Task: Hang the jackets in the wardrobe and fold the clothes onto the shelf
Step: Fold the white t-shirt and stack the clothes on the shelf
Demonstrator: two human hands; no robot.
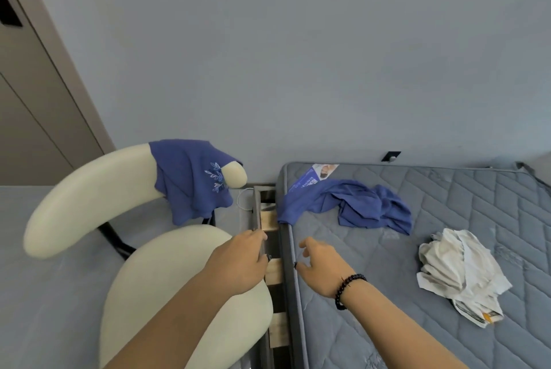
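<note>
Head view shows the work barely begun, as far as I can judge: no garment is folded, none hangs, and neither shelf nor wardrobe interior is in sight, only a door panel (35,106) far to the left. The left hand (238,261) reaches over the chair seat (167,279) toward the bed frame rail (257,213); its fingers are curled by that rail, but whether they grip it I cannot tell. The right hand (320,264), a bead bracelet (347,289) on its wrist, hovers over the mattress (447,195) edge with fingers loosely spread, its grip open and holding nothing. Beyond the left hand, a blue embroidered top (190,178) is draped on the chair backrest (89,195). Beyond the right hand and slightly to its right, a crumpled blue garment (351,201) lies on the mattress, one corner spilling over the edge. Well to the right of that hand sits a white bundle (459,270), unfolded. All three pieces are left to do, and the blue garment lies nearest the open hand.
</note>
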